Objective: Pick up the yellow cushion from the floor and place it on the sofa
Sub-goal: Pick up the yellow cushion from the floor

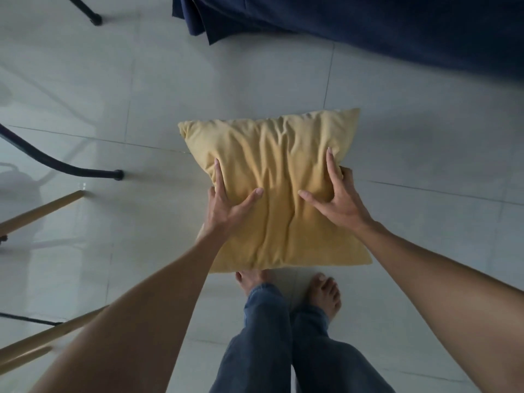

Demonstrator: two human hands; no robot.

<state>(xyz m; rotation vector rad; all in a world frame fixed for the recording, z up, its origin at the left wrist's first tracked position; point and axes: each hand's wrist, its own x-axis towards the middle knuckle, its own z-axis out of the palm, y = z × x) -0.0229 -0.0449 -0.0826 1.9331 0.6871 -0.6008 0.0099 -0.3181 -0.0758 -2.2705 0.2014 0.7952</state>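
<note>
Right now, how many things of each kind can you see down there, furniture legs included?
Yellow cushion: 1
Hands gripping it: 2
Bare feet: 2
Wooden legs: 3
Black metal legs: 2
Dark blue sofa: 1
Total: 11

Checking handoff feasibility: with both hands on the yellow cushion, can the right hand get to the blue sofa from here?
Probably yes. The right hand grips the yellow cushion with the left hand; only bare floor tiles lie between it and the blue sofa ahead, though a step forward may be needed.
</note>
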